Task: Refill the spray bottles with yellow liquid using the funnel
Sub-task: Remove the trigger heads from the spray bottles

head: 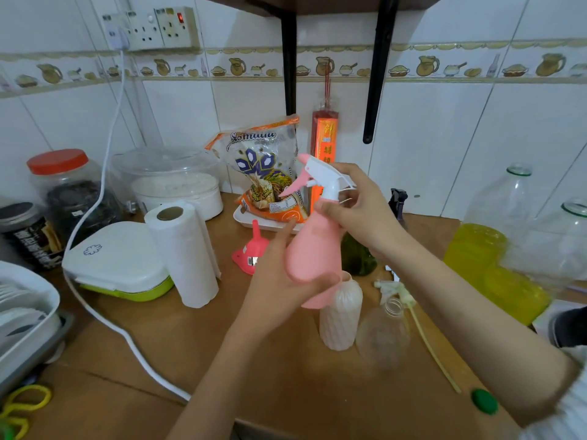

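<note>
The brown table (133, 350) fills the lower half of the frame, running back to a white tiled wall. At the right edge stands a big clear jug (495, 249) holding yellow liquid in its lower part, with a second clear jug (568, 239) just beside it, partly cut off. In the left half sit a white-and-green lidded box (117, 262), an upright paper towel roll (181, 252) and, further back, a red-lidded jar (70, 188).

At the centre of the frame, held above the table, is the pink spray bottle (313, 249): a smooth, opaque, pear-shaped body, tilted slightly, topped with a white trigger head (324, 176) that has a pink nozzle and a pink lever (its contents cannot be seen through the plastic). The left hand (279, 281) cups the lower body from the left, fingers wrapped round it. The right hand (359, 204) grips the neck just under the trigger head, thumb and fingers curled round the collar.

Just below, on the table, stand a ribbed white bottle (340, 315) and a clear, capless bottle (384, 335), touching or nearly so. Beside them lies a loose spray head with a long yellowish dip tube (422, 331). A dark green bottle (359, 255) shows behind the right wrist. The pink funnel (249, 252) rests mouth-down left of the pink bottle, spout up. A green cap (484, 401) lies at lower right.
</note>
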